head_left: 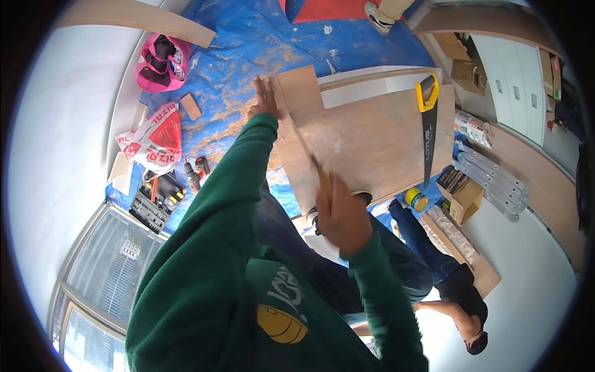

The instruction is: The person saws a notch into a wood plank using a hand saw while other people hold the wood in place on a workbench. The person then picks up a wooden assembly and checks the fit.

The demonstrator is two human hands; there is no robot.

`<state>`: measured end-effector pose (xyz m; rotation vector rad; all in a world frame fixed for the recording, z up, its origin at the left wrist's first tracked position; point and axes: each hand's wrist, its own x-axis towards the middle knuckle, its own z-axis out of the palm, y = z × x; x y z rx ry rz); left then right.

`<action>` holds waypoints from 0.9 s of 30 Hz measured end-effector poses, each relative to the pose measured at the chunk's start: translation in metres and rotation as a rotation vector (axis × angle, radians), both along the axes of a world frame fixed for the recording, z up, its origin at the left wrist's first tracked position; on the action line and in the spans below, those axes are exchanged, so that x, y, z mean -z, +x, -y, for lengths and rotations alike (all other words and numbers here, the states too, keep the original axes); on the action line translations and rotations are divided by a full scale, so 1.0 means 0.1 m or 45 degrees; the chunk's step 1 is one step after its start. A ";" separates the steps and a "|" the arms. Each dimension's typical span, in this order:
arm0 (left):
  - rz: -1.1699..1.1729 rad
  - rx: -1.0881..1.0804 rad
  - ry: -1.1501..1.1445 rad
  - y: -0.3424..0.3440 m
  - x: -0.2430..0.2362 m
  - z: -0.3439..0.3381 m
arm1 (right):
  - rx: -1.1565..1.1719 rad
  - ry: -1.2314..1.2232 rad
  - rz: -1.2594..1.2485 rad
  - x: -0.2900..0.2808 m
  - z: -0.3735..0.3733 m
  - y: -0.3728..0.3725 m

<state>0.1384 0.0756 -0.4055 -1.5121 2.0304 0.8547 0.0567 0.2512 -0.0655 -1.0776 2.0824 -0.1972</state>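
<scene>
A long board (pixel 288 173) lies across a pale plywood sheet (pixel 378 149). My left hand (pixel 263 102) rests at the board's upper end with fingers stretched out. My right hand (pixel 344 217) grips the wooden handle (pixel 322 177) of a narrow tool, which points up along the board; its far end is blurred. A yellow-handled handsaw (pixel 429 127) lies on the plywood to the right.
Blue tarp (pixel 229 56) carries sawdust, a drill (pixel 193 177), a toolbox (pixel 152 208), a red-and-white sack (pixel 152 139) and a pink bag (pixel 161 77). At right are cardboard boxes (pixel 458 198), a folded ladder (pixel 489 177) and a co-worker (pixel 458 291). Another person's shoe (pixel 378 18) shows at top.
</scene>
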 end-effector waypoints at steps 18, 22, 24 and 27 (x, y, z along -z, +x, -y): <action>-0.017 0.027 -0.029 0.06 -0.04 0.01 | 0.202 0.170 -0.006 -1.31 -0.93 0.18; 0.011 0.059 -0.043 -0.05 -0.04 0.01 | 0.206 0.010 0.044 -0.45 -0.86 0.37; -0.032 0.041 -0.070 -0.04 0.02 0.03 | 0.191 0.035 -0.036 -0.42 -0.71 0.37; -0.028 0.014 -0.088 0.02 0.05 0.05 | 0.218 0.124 -0.011 -0.77 -0.72 0.38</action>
